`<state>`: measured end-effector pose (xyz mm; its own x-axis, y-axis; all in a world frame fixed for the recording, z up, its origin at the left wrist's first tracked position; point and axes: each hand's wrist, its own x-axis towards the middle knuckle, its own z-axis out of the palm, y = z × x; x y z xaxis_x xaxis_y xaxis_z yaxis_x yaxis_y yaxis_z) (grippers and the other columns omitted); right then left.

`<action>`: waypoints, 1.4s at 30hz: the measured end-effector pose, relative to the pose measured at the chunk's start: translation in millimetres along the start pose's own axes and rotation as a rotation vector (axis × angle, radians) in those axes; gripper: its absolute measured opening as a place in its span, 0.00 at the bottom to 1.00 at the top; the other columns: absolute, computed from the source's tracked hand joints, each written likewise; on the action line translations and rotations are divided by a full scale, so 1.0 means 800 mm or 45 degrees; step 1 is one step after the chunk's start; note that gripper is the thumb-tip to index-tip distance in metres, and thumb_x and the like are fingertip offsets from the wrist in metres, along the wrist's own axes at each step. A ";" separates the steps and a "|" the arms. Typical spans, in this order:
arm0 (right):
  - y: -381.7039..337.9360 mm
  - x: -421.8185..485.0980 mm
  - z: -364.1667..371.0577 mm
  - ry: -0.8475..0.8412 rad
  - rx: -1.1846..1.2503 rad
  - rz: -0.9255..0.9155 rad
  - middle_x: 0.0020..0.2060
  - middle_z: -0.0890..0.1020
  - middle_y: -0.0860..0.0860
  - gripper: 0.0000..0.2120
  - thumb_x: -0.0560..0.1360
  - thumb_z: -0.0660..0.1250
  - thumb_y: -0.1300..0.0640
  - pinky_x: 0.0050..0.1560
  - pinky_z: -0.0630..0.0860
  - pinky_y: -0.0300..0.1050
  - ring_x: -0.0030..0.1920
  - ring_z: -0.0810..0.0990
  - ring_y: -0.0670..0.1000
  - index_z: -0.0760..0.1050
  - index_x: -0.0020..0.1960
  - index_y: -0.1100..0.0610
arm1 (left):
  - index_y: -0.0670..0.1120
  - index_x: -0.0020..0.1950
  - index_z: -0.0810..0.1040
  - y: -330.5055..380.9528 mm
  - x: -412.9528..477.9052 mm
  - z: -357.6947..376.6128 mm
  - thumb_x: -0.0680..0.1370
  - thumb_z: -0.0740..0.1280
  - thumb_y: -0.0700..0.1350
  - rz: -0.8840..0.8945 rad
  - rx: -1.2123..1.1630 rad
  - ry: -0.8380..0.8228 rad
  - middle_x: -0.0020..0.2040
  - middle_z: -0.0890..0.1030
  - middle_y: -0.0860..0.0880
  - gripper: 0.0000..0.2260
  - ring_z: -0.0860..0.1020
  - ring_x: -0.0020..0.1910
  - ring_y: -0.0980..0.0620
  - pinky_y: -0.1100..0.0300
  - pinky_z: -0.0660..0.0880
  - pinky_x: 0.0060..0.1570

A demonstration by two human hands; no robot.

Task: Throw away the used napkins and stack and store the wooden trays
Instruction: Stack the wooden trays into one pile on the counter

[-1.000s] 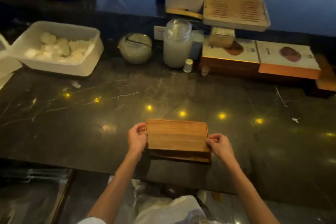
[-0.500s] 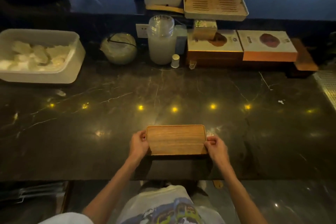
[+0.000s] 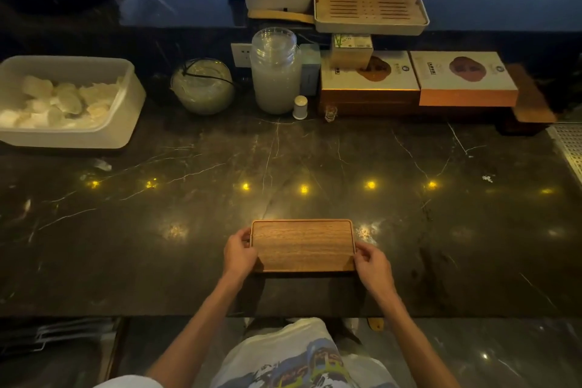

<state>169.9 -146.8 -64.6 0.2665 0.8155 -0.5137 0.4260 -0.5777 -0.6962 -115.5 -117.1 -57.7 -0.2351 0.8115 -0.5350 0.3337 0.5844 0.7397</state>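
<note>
Here, the left hand (image 3: 240, 250) and right hand (image 3: 371, 263) pinch the short ends of the wooden trays (image 3: 303, 244), low near the counter's (image 3: 315, 161) front edge. Held only by fingertips, they could slide apart or drop when lifted.

Left hand (image 3: 241, 253) and right hand (image 3: 373, 266) reach forward, fingers (image 3: 245, 236) curled.

Found the wooden tray (image 3: 303, 245) level, face up, near the front edge of the dark counter (image 3: 315, 151), long sides running left to right. Noted brown lengthwise grain, rounded corners, a thin raised rim. Gripped at its 2 short ends by the left hand (image 3: 239, 253) and right hand (image 3: 373, 264).
</note>
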 end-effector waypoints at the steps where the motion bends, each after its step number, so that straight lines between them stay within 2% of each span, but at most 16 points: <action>1: 0.000 0.000 0.000 -0.005 0.007 -0.007 0.49 0.80 0.43 0.16 0.80 0.62 0.60 0.44 0.74 0.31 0.47 0.77 0.39 0.74 0.67 0.53 | 0.45 0.69 0.72 0.000 0.000 0.000 0.75 0.70 0.35 -0.001 -0.008 -0.002 0.47 0.77 0.58 0.22 0.77 0.43 0.61 0.69 0.76 0.30; 7: -0.002 -0.002 -0.001 -0.061 0.045 -0.038 0.47 0.81 0.39 0.16 0.79 0.62 0.61 0.43 0.76 0.31 0.48 0.80 0.38 0.74 0.66 0.52 | 0.44 0.68 0.73 0.000 0.001 0.000 0.75 0.70 0.35 -0.005 -0.014 -0.007 0.45 0.78 0.58 0.21 0.78 0.42 0.62 0.73 0.76 0.29; 11: 0.000 -0.002 -0.002 -0.058 0.088 -0.034 0.46 0.82 0.40 0.16 0.79 0.64 0.60 0.39 0.76 0.30 0.45 0.80 0.32 0.75 0.65 0.50 | 0.43 0.68 0.73 0.000 0.002 -0.002 0.75 0.69 0.34 -0.015 0.005 -0.005 0.45 0.78 0.59 0.21 0.77 0.41 0.64 0.75 0.74 0.28; 13: 0.000 -0.002 -0.001 -0.040 0.119 0.001 0.55 0.82 0.46 0.18 0.79 0.64 0.59 0.45 0.77 0.32 0.49 0.80 0.37 0.72 0.69 0.52 | 0.43 0.68 0.73 -0.001 0.004 -0.005 0.76 0.69 0.36 -0.019 0.004 0.012 0.50 0.80 0.55 0.21 0.77 0.43 0.62 0.72 0.74 0.30; 15: 0.000 -0.001 0.000 -0.023 0.138 0.054 0.64 0.78 0.53 0.22 0.80 0.62 0.57 0.56 0.76 0.39 0.59 0.78 0.45 0.67 0.73 0.56 | 0.44 0.69 0.72 -0.001 0.004 -0.007 0.77 0.68 0.38 -0.043 -0.012 0.020 0.57 0.80 0.50 0.20 0.77 0.49 0.59 0.69 0.73 0.36; 18: -0.008 -0.001 0.000 -0.054 0.235 0.098 0.72 0.71 0.55 0.27 0.81 0.61 0.52 0.66 0.69 0.46 0.70 0.70 0.53 0.60 0.77 0.57 | 0.47 0.66 0.74 0.000 0.003 -0.007 0.79 0.65 0.40 -0.125 -0.123 -0.065 0.52 0.80 0.53 0.15 0.78 0.48 0.56 0.65 0.76 0.39; 21: -0.020 -0.003 0.003 -0.119 0.331 0.121 0.74 0.67 0.53 0.28 0.81 0.60 0.47 0.68 0.65 0.47 0.73 0.66 0.53 0.58 0.78 0.54 | 0.51 0.58 0.77 0.003 -0.001 -0.006 0.81 0.63 0.42 -0.197 -0.237 -0.187 0.48 0.82 0.54 0.09 0.80 0.47 0.57 0.65 0.76 0.36; 23: -0.024 -0.002 0.005 -0.183 0.381 0.141 0.73 0.68 0.53 0.28 0.81 0.57 0.45 0.69 0.63 0.46 0.72 0.67 0.53 0.58 0.78 0.54 | 0.52 0.55 0.78 0.005 -0.002 -0.004 0.81 0.63 0.43 -0.215 -0.267 -0.210 0.50 0.83 0.52 0.07 0.81 0.48 0.55 0.64 0.76 0.37; 25: -0.023 0.001 0.007 -0.242 0.409 0.143 0.71 0.72 0.54 0.27 0.82 0.54 0.43 0.73 0.64 0.54 0.71 0.70 0.54 0.62 0.76 0.55 | 0.51 0.56 0.78 0.006 -0.002 -0.002 0.81 0.61 0.43 -0.244 -0.280 -0.221 0.52 0.83 0.49 0.08 0.81 0.50 0.53 0.62 0.76 0.38; 27: -0.024 0.002 0.008 -0.285 0.449 0.134 0.66 0.77 0.54 0.24 0.82 0.52 0.44 0.72 0.66 0.58 0.67 0.74 0.53 0.68 0.73 0.55 | 0.48 0.57 0.78 0.007 -0.002 0.000 0.81 0.60 0.42 -0.275 -0.281 -0.221 0.52 0.82 0.47 0.09 0.81 0.51 0.50 0.60 0.76 0.39; 31: -0.030 0.001 0.007 -0.287 0.479 0.124 0.57 0.82 0.51 0.20 0.83 0.51 0.45 0.66 0.72 0.54 0.60 0.80 0.51 0.76 0.65 0.51 | 0.46 0.56 0.78 0.007 -0.001 -0.001 0.81 0.59 0.41 -0.297 -0.292 -0.229 0.53 0.82 0.44 0.10 0.81 0.52 0.47 0.58 0.77 0.42; 34: -0.032 0.000 0.007 -0.274 0.469 0.126 0.55 0.84 0.49 0.19 0.83 0.52 0.44 0.57 0.76 0.46 0.57 0.81 0.49 0.77 0.63 0.49 | 0.44 0.57 0.79 0.007 0.000 -0.003 0.81 0.59 0.40 -0.296 -0.294 -0.232 0.53 0.83 0.44 0.10 0.81 0.52 0.47 0.56 0.78 0.44; 38: -0.034 -0.004 0.007 -0.254 0.467 0.119 0.53 0.84 0.47 0.18 0.82 0.53 0.45 0.49 0.75 0.41 0.54 0.82 0.46 0.76 0.63 0.49 | 0.45 0.56 0.79 0.006 0.000 -0.003 0.81 0.59 0.41 -0.289 -0.300 -0.240 0.53 0.83 0.44 0.10 0.81 0.52 0.47 0.55 0.79 0.46; 40: -0.034 -0.004 0.008 -0.251 0.466 0.119 0.53 0.84 0.46 0.17 0.82 0.54 0.45 0.49 0.75 0.41 0.54 0.82 0.45 0.76 0.64 0.49 | 0.46 0.56 0.79 0.005 0.001 -0.003 0.81 0.60 0.41 -0.289 -0.296 -0.243 0.53 0.83 0.45 0.10 0.81 0.53 0.48 0.54 0.79 0.48; 42: -0.032 -0.002 0.007 -0.263 0.460 0.127 0.54 0.84 0.47 0.18 0.82 0.54 0.44 0.56 0.76 0.46 0.56 0.81 0.47 0.76 0.63 0.48 | 0.46 0.56 0.79 0.003 0.003 -0.004 0.80 0.60 0.40 -0.293 -0.288 -0.246 0.53 0.83 0.44 0.10 0.82 0.53 0.47 0.51 0.80 0.52</action>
<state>153.7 -133.6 -49.3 0.0970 0.7523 -0.6517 0.0669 -0.6582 -0.7499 -118.1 -113.7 -55.8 -0.0965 0.6554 -0.7491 0.0768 0.7553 0.6509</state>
